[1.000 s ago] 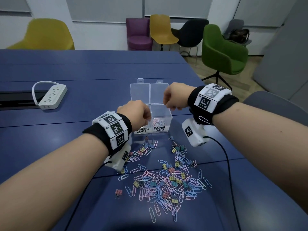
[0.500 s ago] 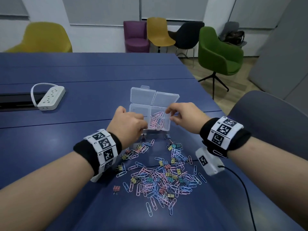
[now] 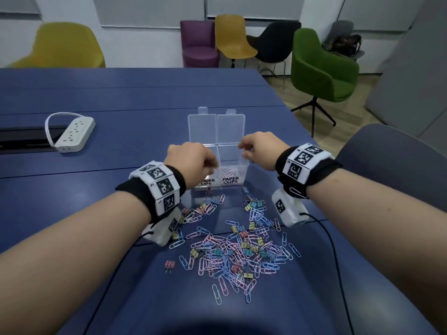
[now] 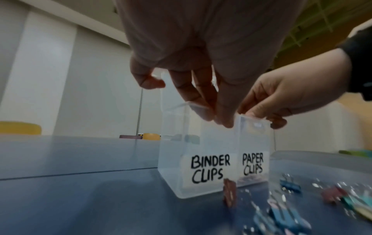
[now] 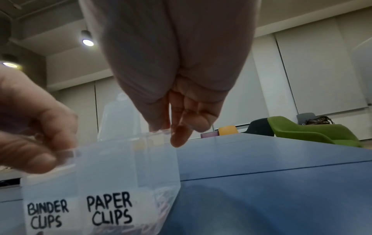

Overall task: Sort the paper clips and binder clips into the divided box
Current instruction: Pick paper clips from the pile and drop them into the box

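Left hand (image 3: 191, 160) and right hand (image 3: 260, 151) gripping divided box (image 3: 232, 176) rim, clips (image 3: 232, 250) nearer

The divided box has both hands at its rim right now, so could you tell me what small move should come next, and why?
Probably let go of the divided box and reach the right hand back to the loose pile. The box stands upright with lids open, and most clips still lie unsorted on the table.
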A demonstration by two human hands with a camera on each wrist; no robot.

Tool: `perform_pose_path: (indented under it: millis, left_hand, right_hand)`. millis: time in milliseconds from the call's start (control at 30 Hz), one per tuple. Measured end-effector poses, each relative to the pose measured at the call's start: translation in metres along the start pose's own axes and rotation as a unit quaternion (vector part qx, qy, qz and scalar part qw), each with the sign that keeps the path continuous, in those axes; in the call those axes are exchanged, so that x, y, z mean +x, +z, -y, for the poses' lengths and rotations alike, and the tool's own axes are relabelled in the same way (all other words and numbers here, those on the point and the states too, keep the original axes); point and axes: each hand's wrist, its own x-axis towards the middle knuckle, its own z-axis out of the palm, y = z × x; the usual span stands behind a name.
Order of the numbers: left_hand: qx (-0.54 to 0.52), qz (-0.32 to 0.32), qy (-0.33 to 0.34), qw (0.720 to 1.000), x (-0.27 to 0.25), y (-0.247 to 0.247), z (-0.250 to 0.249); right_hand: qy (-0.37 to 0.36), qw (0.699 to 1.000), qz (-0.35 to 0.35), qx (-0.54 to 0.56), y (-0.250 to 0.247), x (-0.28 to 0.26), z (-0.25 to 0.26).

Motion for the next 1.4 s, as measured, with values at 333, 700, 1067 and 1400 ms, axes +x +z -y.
perform_pose_path:
  millis: [333,700,1067,1400]
  left_hand:
    - [-0.001,0.028,-0.013,1.000,0.010,-0.006,0.001]
    - [0.021,0.273,0.168,0.947,-0.085,0.000,-0.023]
    - [0.026,0.295,0.128,0.946,-0.090,0.015,-0.038]
    - [0.008,0.283,0.086,0.955,-0.075,0.026,-0.053]
  right_hand:
    - [0.014,0.999,-0.022,0.019,-0.007,-0.011,-0.007]
    - [0.004,0.976,0.196,-0.095,0.023,-0.158,-0.028]
    - [0.051,0.987,0.146,-0.051,0.051,-0.162,-0.010]
    - [0.064,0.988,0.119,-0.079,0.059,-0.152,0.009]
